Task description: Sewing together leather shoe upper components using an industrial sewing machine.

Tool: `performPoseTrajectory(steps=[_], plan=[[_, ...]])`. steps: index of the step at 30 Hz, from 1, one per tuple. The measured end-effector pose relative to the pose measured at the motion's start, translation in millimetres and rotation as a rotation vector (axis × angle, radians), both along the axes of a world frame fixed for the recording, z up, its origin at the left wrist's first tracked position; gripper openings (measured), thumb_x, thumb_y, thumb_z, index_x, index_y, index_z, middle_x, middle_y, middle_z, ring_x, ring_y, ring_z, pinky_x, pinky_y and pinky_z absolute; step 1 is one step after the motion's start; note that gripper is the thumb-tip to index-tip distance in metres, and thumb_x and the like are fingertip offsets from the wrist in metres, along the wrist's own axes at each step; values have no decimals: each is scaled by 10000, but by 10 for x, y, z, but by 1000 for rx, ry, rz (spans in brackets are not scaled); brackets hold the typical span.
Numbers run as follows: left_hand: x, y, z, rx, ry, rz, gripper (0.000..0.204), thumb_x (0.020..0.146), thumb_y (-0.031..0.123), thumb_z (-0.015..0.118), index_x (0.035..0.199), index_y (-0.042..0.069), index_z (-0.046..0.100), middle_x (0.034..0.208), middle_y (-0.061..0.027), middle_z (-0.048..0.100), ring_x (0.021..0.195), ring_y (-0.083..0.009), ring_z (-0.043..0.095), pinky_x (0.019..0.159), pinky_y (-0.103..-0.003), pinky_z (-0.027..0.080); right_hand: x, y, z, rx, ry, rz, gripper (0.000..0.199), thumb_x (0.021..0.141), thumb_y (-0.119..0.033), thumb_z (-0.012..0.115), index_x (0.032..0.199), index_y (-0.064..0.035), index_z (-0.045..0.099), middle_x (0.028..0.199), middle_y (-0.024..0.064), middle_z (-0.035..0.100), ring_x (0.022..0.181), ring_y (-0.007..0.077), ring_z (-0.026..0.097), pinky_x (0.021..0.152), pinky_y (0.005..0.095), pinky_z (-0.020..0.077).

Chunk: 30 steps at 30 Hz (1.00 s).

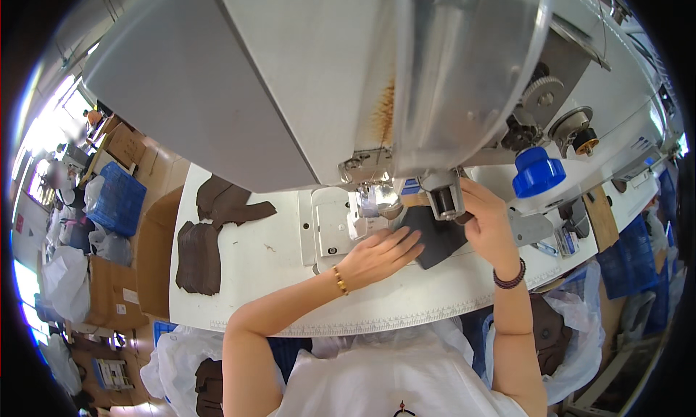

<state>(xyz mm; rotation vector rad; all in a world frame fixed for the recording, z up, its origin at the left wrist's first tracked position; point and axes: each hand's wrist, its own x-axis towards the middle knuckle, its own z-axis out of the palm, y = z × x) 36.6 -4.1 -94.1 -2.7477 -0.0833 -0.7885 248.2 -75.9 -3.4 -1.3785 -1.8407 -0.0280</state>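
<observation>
Under the head of a large white sewing machine, a dark grey flat piece lies on the white table. My left hand is open, fingers stretched out and pointing right, at the left edge of that piece beside the needle area. On the piece's other side, my right hand is bent with its fingers curled in, close against a metal cylinder on the machine. A dark bit shows between its thumb and fingers. The machine partly hides those fingertips, and what they hold is unclear.
Stacked brown cut pieces and loose brown pieces lie at the table's left. A blue knob juts from the machine at right. Plastic-lined bins with brown pieces flank me. A cardboard box stands left.
</observation>
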Motion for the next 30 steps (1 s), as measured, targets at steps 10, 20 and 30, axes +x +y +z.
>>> performPoseTrajectory(steps=[10, 20, 30], plan=[[31, -426, 463, -685, -29, -256, 271, 732, 178, 695, 944, 26, 620, 951, -86, 637, 720, -193, 630, 676, -325, 509, 114, -479, 188, -19, 530, -32, 328, 847, 31, 495, 1164, 2, 570, 1182, 179, 577, 1091, 274, 562, 936, 304, 408], [-228, -347, 625, -1170, -487, 19, 378, 854, 32, 618, 1186, 19, 437, 951, -77, 618, 861, -150, 632, 698, -274, 515, -534, -346, 49, -2, -12, -251, 329, 796, -100, 664, 1116, -48, 610, 846, 123, 561, 724, 245, 543, 638, 339, 427], [-2542, 697, -166, -454, -5, 1692, 251, 761, 151, 689, 905, 36, 518, 833, -148, 617, 818, -326, 620, 660, -402, 514, -428, 39, 218, 69, 236, -16, 184, 800, -167, 701, 799, 0, 624, 632, 82, 541, 555, 173, 489, 509, 271, 380]])
